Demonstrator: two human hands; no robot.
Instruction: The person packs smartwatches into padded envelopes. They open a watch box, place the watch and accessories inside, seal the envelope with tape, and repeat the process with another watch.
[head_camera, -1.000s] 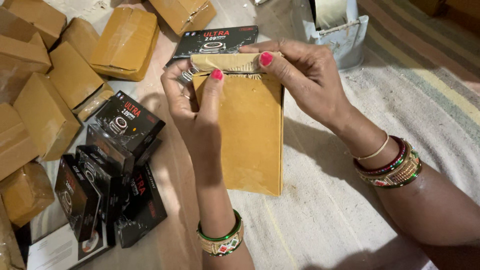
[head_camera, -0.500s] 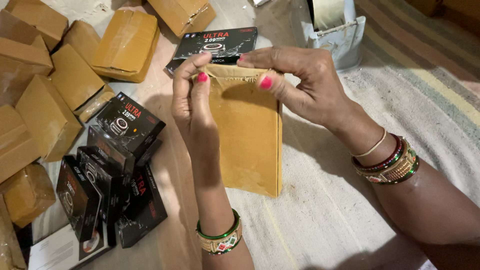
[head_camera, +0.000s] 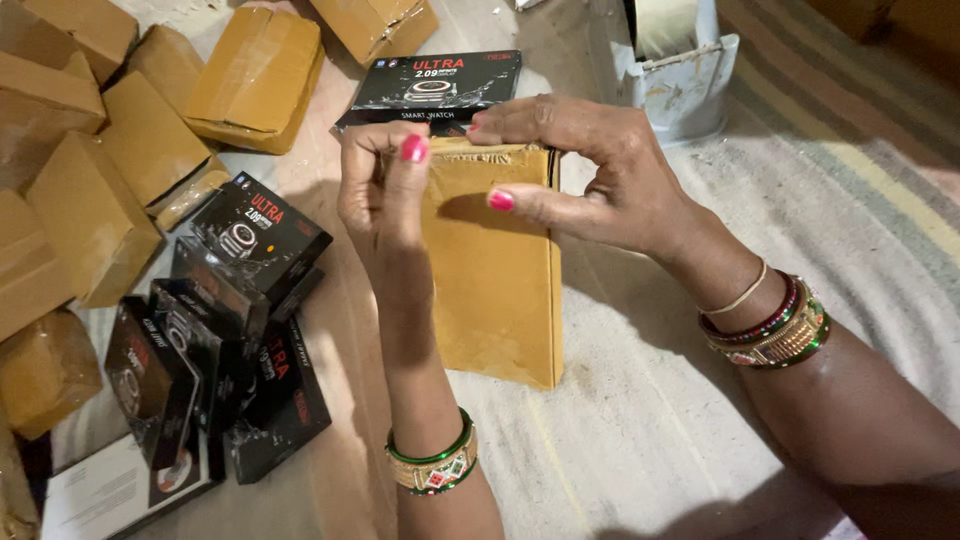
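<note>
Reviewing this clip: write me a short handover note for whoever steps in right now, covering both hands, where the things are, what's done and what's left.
Left hand: pinching the top left edge of the yellow padded envelope.
Right hand: gripping the envelope's top right edge, fingers across the mouth.
Envelope lies on the striped mat, mouth away from the person.
One black product box lies just beyond it; more black boxes are piled at left.
Done: wrapped brown parcels at upper left.
Left: the loose black boxes are unpacked; whether the envelope is filled cannot be told.
</note>
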